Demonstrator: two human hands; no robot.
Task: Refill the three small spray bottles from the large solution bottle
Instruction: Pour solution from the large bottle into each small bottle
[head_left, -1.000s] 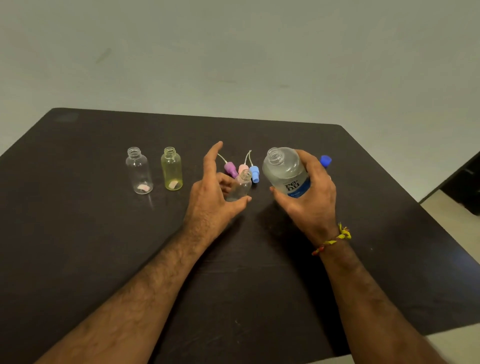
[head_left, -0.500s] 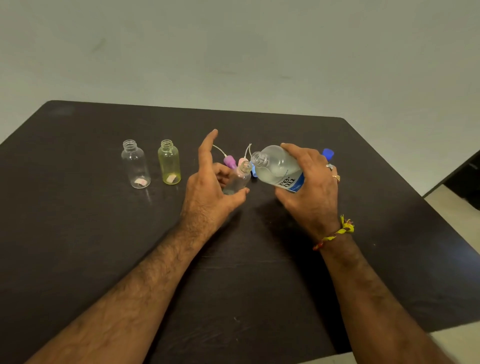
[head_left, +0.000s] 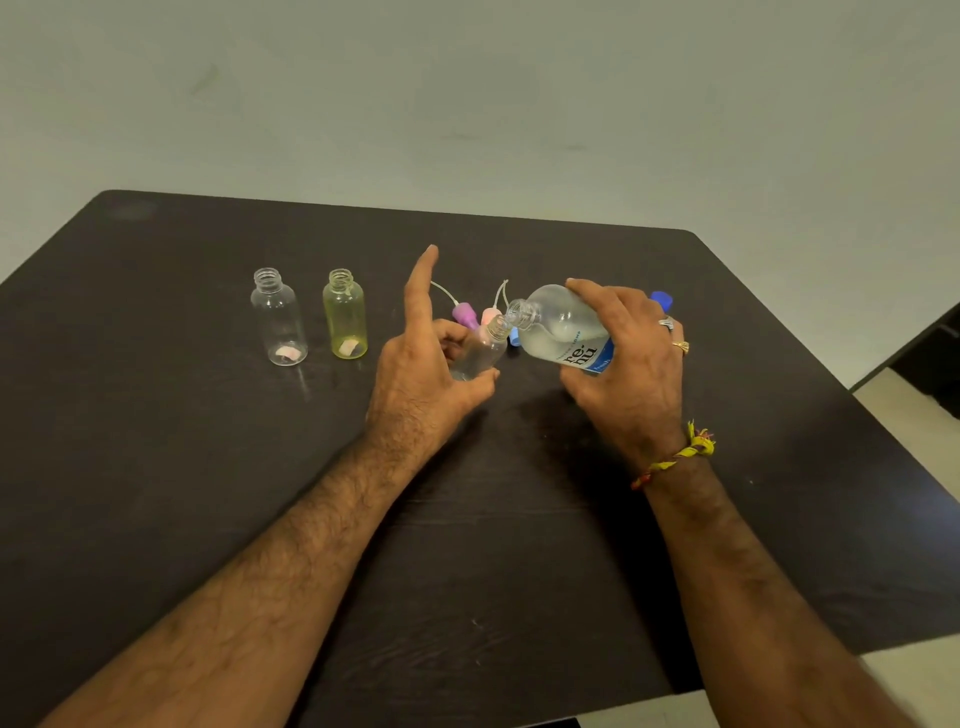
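Head camera, looking down at a dark table with a pale wall behind it; both of my bare forearms reach in from the bottom edge.

My left hand holds a small clear spray bottle near the middle of the table. Thumb and curled lower fingers pinch its body, while the index finger sticks straight up, free of the bottle. It is tilted, with its open neck leaning to the right.

My right hand grips the large solution bottle, fingers wrapped over the top and thumb underneath. That bottle is tipped almost on its side, its open mouth pointing left and sitting right at the small bottle's neck. Clear liquid shows inside; I cannot tell whether any is flowing. Two rings show on this hand and a yellow and red thread bracelet circles the wrist.

To the left, well apart from my hands, two more small bottles stand upright and uncapped, side by side: a clear bottle and a yellow bottle.

Behind the held bottles lie spray tops with thin white tubes: a purple spray top, a pink spray top, and a light blue one mostly hidden. A blue cap peeks out behind my right hand.
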